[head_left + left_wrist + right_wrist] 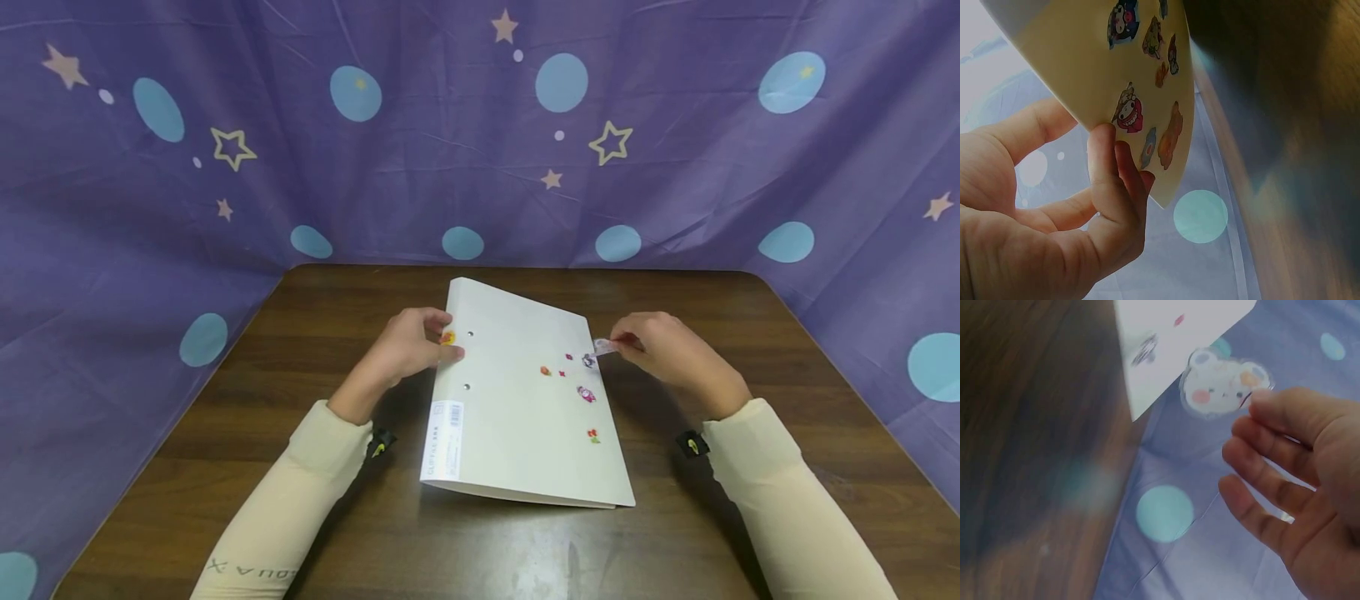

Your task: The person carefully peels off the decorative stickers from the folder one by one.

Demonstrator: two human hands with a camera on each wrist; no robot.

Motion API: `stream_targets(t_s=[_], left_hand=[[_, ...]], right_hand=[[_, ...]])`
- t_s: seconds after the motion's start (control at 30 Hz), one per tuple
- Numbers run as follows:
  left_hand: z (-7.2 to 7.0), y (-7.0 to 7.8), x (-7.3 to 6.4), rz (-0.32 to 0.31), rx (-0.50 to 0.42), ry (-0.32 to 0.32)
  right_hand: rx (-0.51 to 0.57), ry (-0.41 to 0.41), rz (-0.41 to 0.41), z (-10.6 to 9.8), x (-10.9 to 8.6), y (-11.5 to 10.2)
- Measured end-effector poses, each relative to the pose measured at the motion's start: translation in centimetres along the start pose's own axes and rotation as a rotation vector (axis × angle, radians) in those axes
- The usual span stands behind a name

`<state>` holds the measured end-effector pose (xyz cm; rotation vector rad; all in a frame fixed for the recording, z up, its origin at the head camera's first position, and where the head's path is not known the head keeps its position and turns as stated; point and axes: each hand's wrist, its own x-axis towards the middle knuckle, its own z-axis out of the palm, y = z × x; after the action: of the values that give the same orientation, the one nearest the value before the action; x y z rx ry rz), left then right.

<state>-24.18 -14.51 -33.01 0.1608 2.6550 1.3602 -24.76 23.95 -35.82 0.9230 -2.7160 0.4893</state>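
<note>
A cream file folder (pixel 525 442) with a label on its spine is held tilted over the table. My left hand (pixel 407 342) grips its spine edge, thumb on the face with the two rivets, beside a yellow-and-red sticker (pixel 447 337). In the left wrist view, several cartoon stickers (pixel 1129 111) show on the folder's other side near those fingers. My right hand (pixel 663 350) pinches a white bear-face sticker (pixel 1219 387) with a clear border, close to the folder's right edge. Small flower and character stickers (pixel 587 394) dot the right half of the visible face.
The folder is above a brown wooden table (pixel 300 400). Behind it hangs a purple curtain (pixel 450 192) with stars and blue dots. Dark wrist devices (pixel 693 444) sit at both cream sleeves (pixel 780 492).
</note>
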Motion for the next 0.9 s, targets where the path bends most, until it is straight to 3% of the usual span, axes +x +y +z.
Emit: stream_targets(t_s=[0.23, 0.47, 0.67, 0.9], left_hand=[[0.1, -0.1, 0.1, 0.002, 0.001, -0.003], [0.1, -0.1, 0.1, 0.001, 0.003, -0.002], [0.0, -0.2, 0.1, 0.006, -0.003, -0.004], [0.1, -0.2, 0.1, 0.002, -0.001, -0.005]], right_hand=[[-0.133, -0.025, 0.079, 0.0, -0.6, 1.7], [-0.203, -0.041, 0.097, 0.4, -0.8, 2.5], [-0.194, -0.134, 0.137, 0.7, -0.7, 2.6], [-0.102, -0.242, 0.170, 0.5, -0.7, 2.2]])
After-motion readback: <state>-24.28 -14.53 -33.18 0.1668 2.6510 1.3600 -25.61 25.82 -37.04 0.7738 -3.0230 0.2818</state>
